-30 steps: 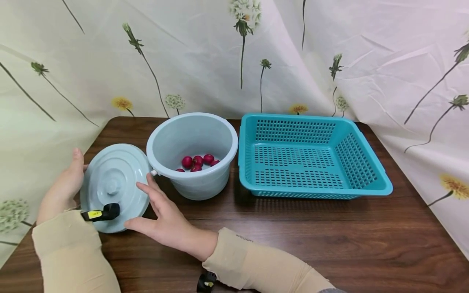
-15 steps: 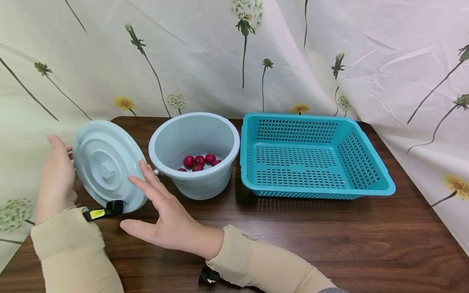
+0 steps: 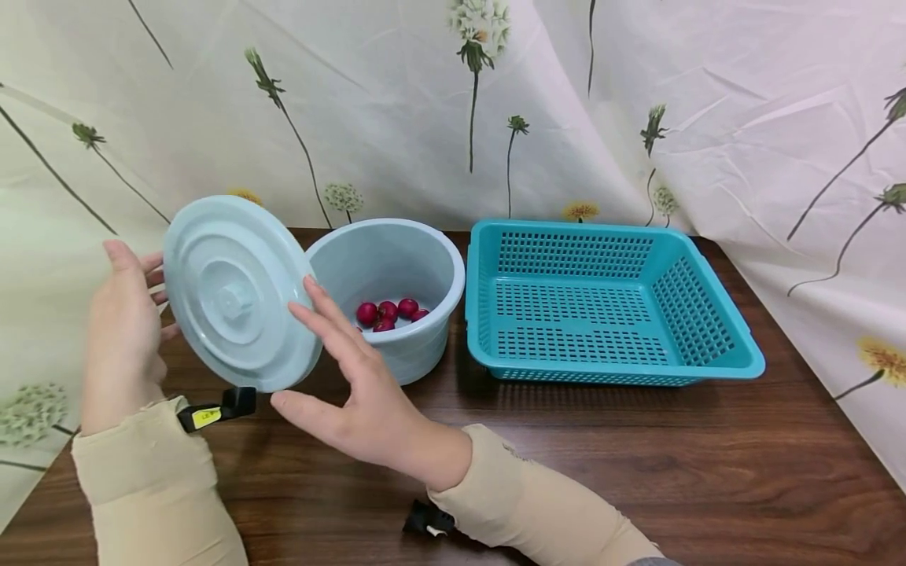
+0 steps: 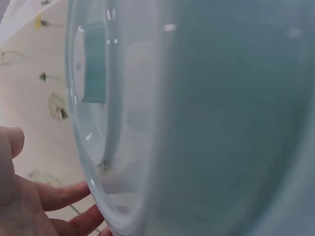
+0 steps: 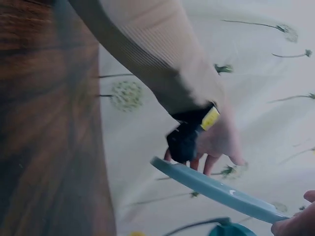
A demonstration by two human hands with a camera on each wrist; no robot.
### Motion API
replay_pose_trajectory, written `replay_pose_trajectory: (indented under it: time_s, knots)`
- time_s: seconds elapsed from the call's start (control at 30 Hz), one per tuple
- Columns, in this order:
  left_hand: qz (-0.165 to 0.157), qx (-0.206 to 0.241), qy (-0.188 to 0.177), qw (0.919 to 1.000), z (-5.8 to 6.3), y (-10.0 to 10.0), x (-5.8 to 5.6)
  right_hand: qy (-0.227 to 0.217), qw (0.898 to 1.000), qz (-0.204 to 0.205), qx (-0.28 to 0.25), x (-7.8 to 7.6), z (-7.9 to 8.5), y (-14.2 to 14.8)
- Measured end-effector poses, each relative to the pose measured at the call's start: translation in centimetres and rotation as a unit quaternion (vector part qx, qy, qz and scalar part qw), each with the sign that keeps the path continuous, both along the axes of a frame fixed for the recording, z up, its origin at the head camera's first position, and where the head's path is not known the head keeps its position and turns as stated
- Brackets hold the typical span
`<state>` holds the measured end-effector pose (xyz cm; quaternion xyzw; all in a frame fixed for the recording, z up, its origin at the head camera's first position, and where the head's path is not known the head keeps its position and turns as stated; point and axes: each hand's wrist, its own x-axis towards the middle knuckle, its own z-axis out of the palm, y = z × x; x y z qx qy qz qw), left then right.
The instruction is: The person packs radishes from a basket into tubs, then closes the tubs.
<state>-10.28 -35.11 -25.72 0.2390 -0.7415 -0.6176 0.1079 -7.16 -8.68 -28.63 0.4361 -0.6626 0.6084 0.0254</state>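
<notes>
A pale blue round lid [image 3: 205,314] with a knob [image 3: 232,301] is raised above the table and tilted, its knob side towards the head camera. My left hand [image 3: 123,338] is at its left edge, thumb apart and fingertips meeting the rim, as the left wrist view shows. At the opposite edge, my right hand [image 3: 368,401] has its fingers extended over the rim, its thumb near the lower edge. Behind the lid stands a matching bucket [image 3: 425,346], its left side partly covered. Several small dark red round things [image 3: 387,311] lie inside it.
A teal perforated basket [image 3: 609,373] stands right of the bucket on the dark wooden table [image 3: 602,472]. A flower-patterned cloth [image 3: 396,102] hangs behind and at both sides. Black camera straps [image 3: 219,409] are on both wrists.
The lid has risen from near the tabletop, tipped up more steeply, and moved rightwards to overlap the bucket's left side. Both hands have moved up with it, the right hand also shifting right.
</notes>
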Motion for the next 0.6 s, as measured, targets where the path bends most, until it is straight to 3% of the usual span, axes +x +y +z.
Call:
replay_pose_trajectory:
  time_s: [0.23, 0.4, 0.5, 0.6]
  knots:
    - [-0.008, -0.033, 0.022, 0.9992, 0.9, 1.5, 0.3, -0.054, 0.997, -0.003, -0.055, -0.6, 0.9, 1.7]
    - [0.004, 0.003, 0.057, 0.9983, 1.3, 2.2, 0.6, -0.121, 0.987, 0.011, -0.107, -1.2, 1.6, 2.6]
    - [-0.007, 0.005, 0.072, 0.9974, 1.5, 2.9, 0.6, -0.150, 0.980, 0.005, -0.131, -1.8, 2.0, 3.2]
    - [-0.023, -0.045, 0.070, 0.9963, 1.8, 4.0, 0.4, -0.171, 0.974, -0.015, -0.146, -2.3, 2.4, 3.9]
